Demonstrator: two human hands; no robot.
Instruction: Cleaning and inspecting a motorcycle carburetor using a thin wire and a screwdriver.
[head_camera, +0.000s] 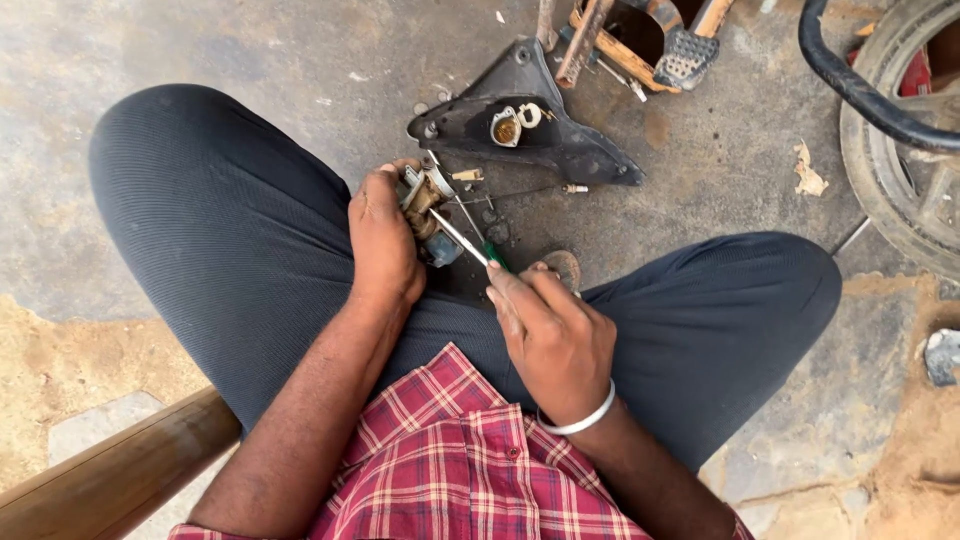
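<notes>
My left hand (382, 240) grips a small metal carburettor-like part (425, 205), brass and grey, held between my knees above the ground. A screwdriver (468, 243) with a green handle sits in my right hand (550, 335), its metal shaft pointing up-left with the tip touching the part. A silver bangle circles my right wrist. Just beyond the hands, a black plastic panel (560, 145) lies on the concrete with two small round metal pieces (507, 127) resting on it.
Small screws and a thin rod (520, 192) lie on the ground by the panel. A footrest with metal bars (685, 55) is at the top. A wheel with tyre (905, 150) stands at the right. A wooden rail (120, 470) crosses the lower left.
</notes>
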